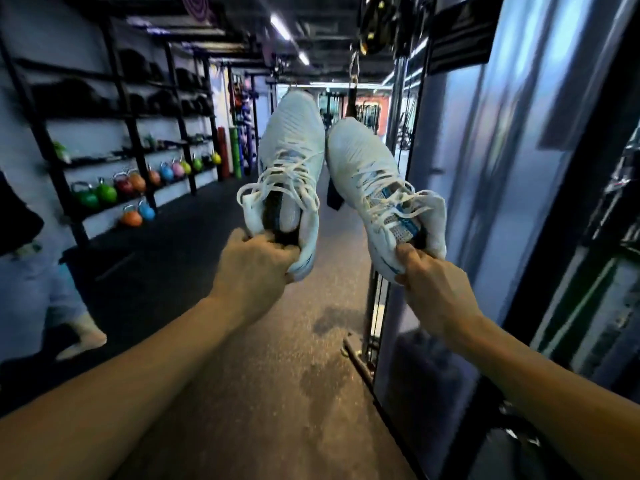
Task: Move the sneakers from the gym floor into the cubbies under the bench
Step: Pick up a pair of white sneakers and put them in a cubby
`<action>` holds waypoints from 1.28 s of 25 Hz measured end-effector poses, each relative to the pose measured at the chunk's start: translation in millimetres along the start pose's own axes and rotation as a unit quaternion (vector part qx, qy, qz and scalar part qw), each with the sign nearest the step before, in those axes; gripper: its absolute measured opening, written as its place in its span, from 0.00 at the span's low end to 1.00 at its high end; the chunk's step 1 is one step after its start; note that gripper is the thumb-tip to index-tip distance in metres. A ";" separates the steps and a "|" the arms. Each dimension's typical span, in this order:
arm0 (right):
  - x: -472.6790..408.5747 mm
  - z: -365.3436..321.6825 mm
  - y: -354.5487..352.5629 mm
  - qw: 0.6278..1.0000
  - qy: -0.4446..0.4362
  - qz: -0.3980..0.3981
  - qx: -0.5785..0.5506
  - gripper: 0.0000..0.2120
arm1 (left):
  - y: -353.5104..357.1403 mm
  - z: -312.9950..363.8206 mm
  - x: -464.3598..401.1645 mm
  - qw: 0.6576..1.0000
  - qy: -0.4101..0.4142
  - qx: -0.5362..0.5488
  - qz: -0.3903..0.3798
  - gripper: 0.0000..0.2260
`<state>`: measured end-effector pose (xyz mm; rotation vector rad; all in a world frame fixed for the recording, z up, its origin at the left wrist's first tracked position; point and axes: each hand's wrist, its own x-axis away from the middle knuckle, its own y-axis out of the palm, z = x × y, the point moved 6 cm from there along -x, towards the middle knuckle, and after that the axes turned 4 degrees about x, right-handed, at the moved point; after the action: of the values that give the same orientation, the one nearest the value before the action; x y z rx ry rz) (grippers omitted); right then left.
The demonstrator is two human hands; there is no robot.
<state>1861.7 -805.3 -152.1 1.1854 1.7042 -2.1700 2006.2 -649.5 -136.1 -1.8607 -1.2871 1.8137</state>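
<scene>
No brand or writing was legible. The left hand [254, 258] pinched the heel collar of the left sneaker [289, 161], the right hand [433, 289] clamped the right sneaker [374, 181] likewise; both were held aloft, toes pointing away, sides touching

The scene is dim, lit mostly by long white ceiling strip lights [278, 26] far beyond the fingertips. A bright doorway glows behind the toes of the 2 white mesh sneakers [294, 140], which catch a cool bluish cast. The tall glossy grey panel [485, 168] right of the fingers shows streaked glare. Motion blur smears the black shelving rack of coloured kettlebells [138, 181] left of the fingers. Edges bow with wide-angle distortion.
</scene>
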 end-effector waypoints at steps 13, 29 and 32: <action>104.1 -31.9 -290.4 0.998 0.008 0.060 -0.008 0.12 | -294.1 93.2 50.7 0.996 0.000 -0.031 0.084 0.13; 437.2 -69.3 -606.5 0.971 0.181 0.043 0.153 0.10 | -544.5 308.0 216.3 0.973 0.145 0.123 0.132 0.14; 527.3 -60.5 -675.7 0.952 0.245 0.021 0.183 0.11 | -591.9 372.6 247.9 0.957 0.202 0.157 0.135 0.15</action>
<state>1163.9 -334.1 18.9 1.9752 1.4262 -2.3726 1388.7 -275.0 34.6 -2.1452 -0.5924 1.5229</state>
